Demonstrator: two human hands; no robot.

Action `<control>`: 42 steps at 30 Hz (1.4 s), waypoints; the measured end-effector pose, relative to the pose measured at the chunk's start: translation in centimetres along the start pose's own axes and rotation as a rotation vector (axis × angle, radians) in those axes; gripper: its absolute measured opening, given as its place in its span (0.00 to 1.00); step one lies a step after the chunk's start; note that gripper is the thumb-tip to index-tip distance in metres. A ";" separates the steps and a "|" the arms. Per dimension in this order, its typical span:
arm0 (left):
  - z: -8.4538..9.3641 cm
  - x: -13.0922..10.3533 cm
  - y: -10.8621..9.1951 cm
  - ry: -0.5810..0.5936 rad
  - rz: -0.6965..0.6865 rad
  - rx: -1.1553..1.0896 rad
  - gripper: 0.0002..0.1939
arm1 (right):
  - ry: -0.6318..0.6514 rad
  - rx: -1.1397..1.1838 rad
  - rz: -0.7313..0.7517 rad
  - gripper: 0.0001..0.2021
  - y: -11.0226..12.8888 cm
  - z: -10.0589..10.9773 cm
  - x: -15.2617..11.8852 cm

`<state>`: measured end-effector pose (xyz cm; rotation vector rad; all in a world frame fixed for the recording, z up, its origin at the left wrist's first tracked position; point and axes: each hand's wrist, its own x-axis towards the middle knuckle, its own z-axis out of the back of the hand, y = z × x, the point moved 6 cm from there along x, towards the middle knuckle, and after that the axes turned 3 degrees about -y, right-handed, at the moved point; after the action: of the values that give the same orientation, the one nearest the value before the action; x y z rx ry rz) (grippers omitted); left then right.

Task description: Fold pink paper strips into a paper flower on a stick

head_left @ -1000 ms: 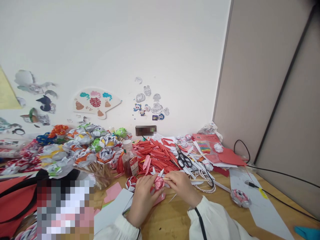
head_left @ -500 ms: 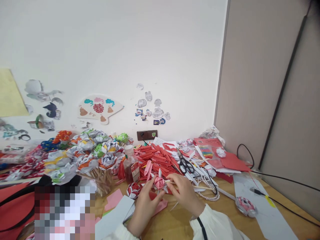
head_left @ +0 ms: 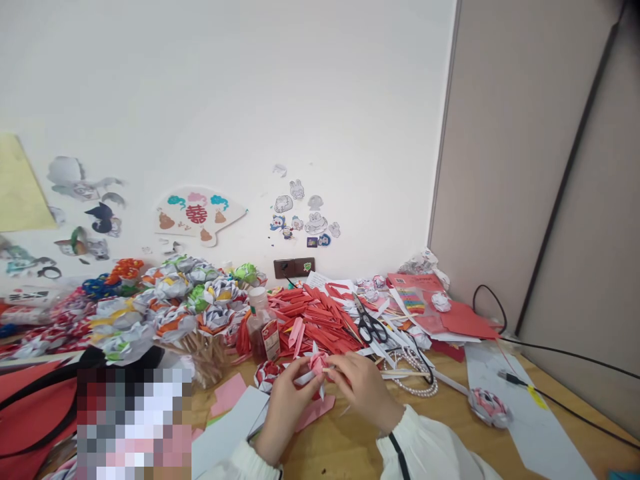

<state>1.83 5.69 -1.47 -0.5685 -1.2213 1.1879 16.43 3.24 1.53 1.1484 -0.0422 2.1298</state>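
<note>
While the left hand [head_left: 285,407], part-closed, pinches a seemingly part-built pink flower [head_left: 319,362] low at centre, the right hand [head_left: 367,393] curls at its three-o'clock edge, grip unclear; bunched flowers [head_left: 175,293] at ten o'clock look finished; red strips [head_left: 320,320] lie loose at twelve.

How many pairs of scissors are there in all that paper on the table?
1: the black-handled scissors, lying at the right edge of the red paper strips. More may be hidden under the paper.
</note>
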 end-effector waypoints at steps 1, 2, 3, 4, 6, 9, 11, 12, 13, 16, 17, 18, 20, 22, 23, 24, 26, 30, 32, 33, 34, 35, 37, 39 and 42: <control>0.0 0.0 0.0 -0.004 -0.004 0.023 0.16 | 0.012 -0.006 -0.021 0.08 -0.1 -0.1 0.0; 0.1 0.0 0.0 -0.009 -0.008 0.046 0.16 | 0.024 -0.014 -0.037 0.07 -0.2 -0.1 0.1; 0.1 0.0 0.1 -0.013 -0.012 0.066 0.16 | 0.037 -0.020 -0.043 0.07 -0.3 -0.2 0.2; 0.1 0.0 0.1 -0.014 -0.019 0.080 0.16 | 0.048 -0.024 -0.041 0.07 -0.3 -0.2 0.2; 0.0 0.0 0.2 -0.006 -0.026 0.088 0.16 | 0.066 -0.024 -0.028 0.07 -0.2 -0.1 0.3; -0.3 -0.1 0.3 0.029 -0.020 0.089 0.16 | 0.101 -0.031 -0.030 0.06 -0.2 0.0 0.4; -0.5 -0.2 0.3 0.068 -0.026 0.090 0.15 | 0.133 -0.054 -0.046 0.06 -0.4 0.1 0.3; -0.7 -0.2 0.2 0.087 -0.033 0.092 0.15 | 0.155 -0.067 -0.049 0.06 -0.5 0.1 0.2; -0.8 -0.2 0.2 0.102 -0.040 0.093 0.15 | 0.179 -0.078 -0.045 0.06 -0.5 0.0 0.2; -1.0 -0.3 0.3 0.124 -0.034 0.097 0.15 | 0.242 -0.109 -0.021 0.06 -0.6 -0.4 0.1; -1.0 -0.3 0.4 0.126 -0.027 0.095 0.15 | 0.249 -0.123 -0.022 0.06 -0.6 -0.6 0.1; -1.0 -0.3 0.4 0.129 -0.023 0.093 0.15 | 0.248 -0.138 -0.027 0.07 -0.7 -0.7 0.1; -1.1 -0.3 0.5 0.132 -0.022 0.098 0.15 | 0.229 -0.155 -0.035 0.07 -0.8 -0.8 0.1; -1.1 -0.2 0.4 0.132 -0.023 0.117 0.16 | 0.201 -0.157 -0.027 0.08 -0.8 -0.9 0.1; -1.1 -0.2 0.4 0.132 -0.018 0.127 0.17 | 0.186 -0.158 -0.017 0.08 -0.7 -1.0 0.0; -1.2 -0.2 0.4 0.134 -0.012 0.132 0.17 | 0.171 -0.162 -0.004 0.08 -0.6 -0.9 0.0; -1.2 -0.2 0.4 0.134 -0.005 0.130 0.17 | 0.143 -0.173 0.022 0.09 -0.4 -0.9 0.0; -0.9 -0.3 0.4 0.108 -0.005 0.120 0.17 | 0.091 -0.095 -0.045 0.08 -0.1 -0.6 0.1; -0.8 -0.3 0.5 0.091 0.005 0.118 0.17 | 0.067 -0.022 -0.123 0.07 -0.2 -0.5 0.1; -0.7 -0.2 0.5 0.088 0.009 0.114 0.18 | 0.058 0.011 -0.156 0.06 -0.3 -0.5 0.1; -0.7 -0.2 0.5 0.088 0.010 0.109 0.17 | 0.053 0.042 -0.182 0.07 -0.3 -0.5 0.1; -0.7 -0.2 0.5 0.087 0.011 0.106 0.17 | 0.049 0.071 -0.202 0.07 -0.3 -0.5 0.1; -0.7 -0.1 0.5 0.083 0.011 0.112 0.17 | 0.044 0.125 -0.241 0.09 -0.4 -0.6 0.1; -0.7 -0.1 0.6 0.082 0.014 0.124 0.18 | 0.042 0.169 -0.281 0.09 -0.5 -0.7 0.2; -0.9 -0.2 1.2 0.092 0.035 0.139 0.18 | 0.048 0.209 -0.371 0.06 -1.0 -1.0 0.2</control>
<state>2.21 6.10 -2.85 -0.5366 -1.0462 1.2518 16.23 4.49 0.78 1.1218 0.3944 1.8581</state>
